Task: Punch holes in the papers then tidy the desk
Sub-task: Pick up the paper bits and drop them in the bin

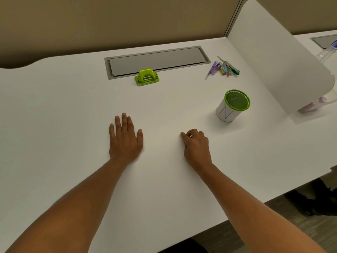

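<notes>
While both hands (160,139) rest there, white desk (73,106) meets beige partition (109,19).

White worktop (73,106) all the way across, with a grey metal hatch (156,60) at the back. Bright lime-green hole punch (147,77) pops against it! The mesh pen cup (232,105) has a green rim and lining, white wrap outside (a blue "N" scrawled on it). Stationery pile (223,67): purple, green, a yellow-and-blue eraser. Tan wall (109,19) behind.
</notes>
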